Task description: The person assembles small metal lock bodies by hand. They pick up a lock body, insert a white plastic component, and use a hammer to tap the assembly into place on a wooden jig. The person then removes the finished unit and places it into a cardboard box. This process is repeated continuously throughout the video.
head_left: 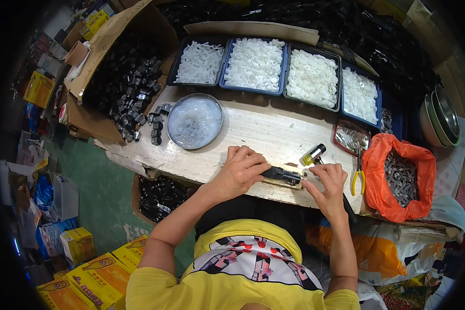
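My left hand point(241, 171) is closed around the back end of a black plastic part point(285, 175). The part lies lengthwise along a small cream-coloured block point(296, 169) near the table's front edge. At the part's right end is my right hand point(326, 187), its thumb and forefinger apart on either side of that end. No object shows clearly between those fingers, though a tiny one could be hidden. Just beyond the right hand, a small bottle point(313, 154) with yellowish liquid and a dark cap lies tilted.
A round metal dish point(195, 122) of pale, glossy material stands at left. Trays point(281, 92) of small white parts line the back. Black pieces fill a cardboard box point(80, 111). At right are yellow-handled pliers point(362, 182), a red tray point(338, 142) and an orange bag point(375, 178) of grey parts.
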Available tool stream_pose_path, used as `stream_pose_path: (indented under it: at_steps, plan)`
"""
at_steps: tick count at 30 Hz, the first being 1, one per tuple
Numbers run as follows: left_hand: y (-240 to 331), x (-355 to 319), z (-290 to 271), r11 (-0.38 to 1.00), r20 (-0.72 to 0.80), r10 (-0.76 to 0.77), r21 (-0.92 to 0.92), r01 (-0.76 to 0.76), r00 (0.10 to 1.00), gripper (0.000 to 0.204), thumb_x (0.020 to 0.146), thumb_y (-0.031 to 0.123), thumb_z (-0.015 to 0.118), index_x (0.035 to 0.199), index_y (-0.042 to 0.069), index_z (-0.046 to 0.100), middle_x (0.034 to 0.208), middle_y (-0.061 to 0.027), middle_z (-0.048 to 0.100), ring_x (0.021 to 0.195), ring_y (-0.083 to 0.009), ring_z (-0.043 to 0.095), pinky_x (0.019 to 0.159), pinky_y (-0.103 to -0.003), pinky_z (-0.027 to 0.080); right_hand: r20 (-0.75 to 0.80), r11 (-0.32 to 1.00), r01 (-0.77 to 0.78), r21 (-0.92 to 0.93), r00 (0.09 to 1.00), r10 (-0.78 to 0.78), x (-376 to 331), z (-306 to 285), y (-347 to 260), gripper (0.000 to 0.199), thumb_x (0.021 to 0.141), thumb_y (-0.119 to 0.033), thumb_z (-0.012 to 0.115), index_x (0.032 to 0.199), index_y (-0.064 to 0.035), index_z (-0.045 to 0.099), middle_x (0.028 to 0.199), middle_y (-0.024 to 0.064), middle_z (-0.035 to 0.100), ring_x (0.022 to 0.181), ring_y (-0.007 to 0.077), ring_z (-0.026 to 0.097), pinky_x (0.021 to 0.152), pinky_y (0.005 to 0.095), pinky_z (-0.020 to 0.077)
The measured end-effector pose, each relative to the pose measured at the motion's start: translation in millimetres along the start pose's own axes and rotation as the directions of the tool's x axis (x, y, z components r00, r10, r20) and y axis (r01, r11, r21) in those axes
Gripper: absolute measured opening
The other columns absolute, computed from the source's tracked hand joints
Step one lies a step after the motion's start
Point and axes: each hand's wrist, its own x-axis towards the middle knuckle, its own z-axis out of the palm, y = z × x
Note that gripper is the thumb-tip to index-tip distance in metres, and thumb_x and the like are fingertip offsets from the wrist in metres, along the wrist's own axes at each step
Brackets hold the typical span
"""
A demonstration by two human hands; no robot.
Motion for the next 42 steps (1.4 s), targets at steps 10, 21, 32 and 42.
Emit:
stream_pose_path:
  at_steps: [10, 21, 32, 42]
  plan:
    - [-6.8, -2.5, 11.0, 0.998, -0.062, 0.027, -0.052, -0.031, 0.998, 0.036, 0.065, 0.006, 0.07, 0.101, 0.009, 0.063, 0.1, -0.0028, 0.061, 0.088, -0.0208, 0.051, 0.081, -0.036, 0.033, -0.002, 0.996, -0.05, -0.072, 0.999, 0.05, -11.4, -0.6, 6.5, 0.028, 0.07, -0.018, 0.071, 0.094, -0.007, 0.062, 0.09, 0.0035, 0.054, 0.087, 0.0221, 0.046, 0.077, 0.0357, 0.0296]
    - [0.8, -0.1, -8.1, 0.983, 0.233, 0.049, 0.161, -0.088, 0.971, 0.049, 0.064, -0.01, 0.054, 0.108, 0.013, 0.061, 0.108, -0.0087, 0.051, 0.096, -0.0227, 0.046, 0.081, -0.038, 0.03, -0.006, 0.938, -0.208, -0.278, 0.977, 0.215, -20.4, 9.7, 25.3, 0.024, 0.078, -0.004, 0.059, 0.102, -0.0027, 0.056, 0.091, 0.0132, 0.052, 0.084, 0.0305, 0.051, 0.07, 0.039, 0.039]
    - [2.0, 3.0, -11.8, 0.94, 0.32, 0.113, 0.273, -0.206, 0.941, 0.043, 0.073, 0.003, 0.054, 0.115, 0.014, 0.058, 0.094, -0.0098, 0.046, 0.093, -0.0251, 0.042, 0.075, -0.039, 0.031, -0.061, 1.0, -0.008, -0.022, 0.998, 0.007, -5.8, -42.3, -60.6, 0.017, 0.082, -0.006, 0.057, 0.099, -0.0018, 0.054, 0.073, 0.0147, 0.054, 0.058, 0.0317, 0.055, 0.049, 0.0406, 0.0425]
    - [8.3, 6.4, -10.9, 0.934, 0.334, 0.106, 0.289, -0.209, 0.936, 0.037, 0.076, 0.007, 0.053, 0.112, 0.011, 0.061, 0.092, -0.0098, 0.047, 0.093, -0.0253, 0.044, 0.075, -0.037, 0.034, 0.095, 0.975, -0.053, -0.217, 0.993, 0.075, -7.3, -28.6, -68.2, 0.014, 0.087, -0.017, 0.052, 0.079, -0.006, 0.048, 0.062, 0.0119, 0.055, 0.05, 0.0321, 0.056, 0.045, 0.0399, 0.0441]
